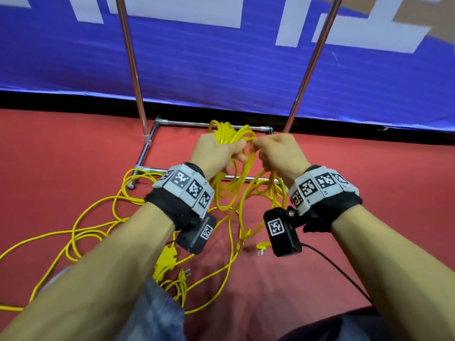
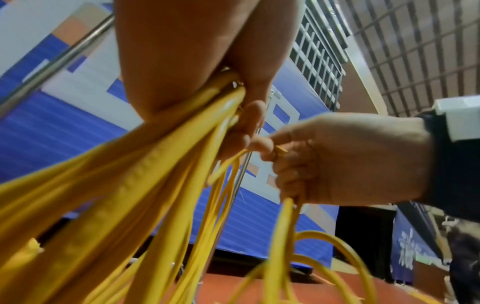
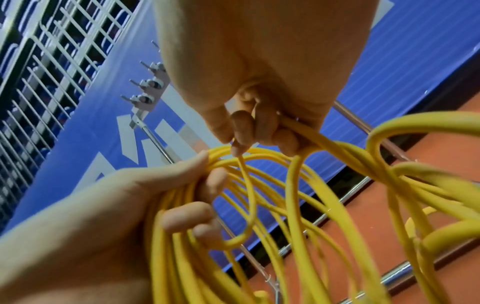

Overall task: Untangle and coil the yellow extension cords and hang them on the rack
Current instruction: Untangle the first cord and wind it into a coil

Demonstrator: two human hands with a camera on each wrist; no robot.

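Note:
My left hand [image 1: 216, 151] grips a coil of yellow extension cord [image 1: 227, 136] with several loops hanging below the fist. Right beside it, my right hand [image 1: 273, 151] pinches a strand of the same cord [image 3: 306, 131] between curled fingers. In the left wrist view the coil [image 2: 145, 156] runs through the left hand [image 2: 241, 115], with the right hand [image 2: 324, 160] close by. The right wrist view shows the right hand [image 3: 249, 131] above the left hand [image 3: 182, 185]. Loose yellow cord [image 1: 81, 232] sprawls tangled over the red floor. The metal rack [image 1: 133, 70] stands just behind the hands.
The rack's base frame [image 1: 147, 148] lies on the red floor [image 1: 49, 148], its second upright [image 1: 310, 67] at the right. Yellow plugs [image 1: 167, 257] lie near my knees. A blue banner wall [image 1: 221, 65] stands behind. Hooks [image 3: 148, 84] sit high on the rack. A black cable [image 1: 344, 274] trails right.

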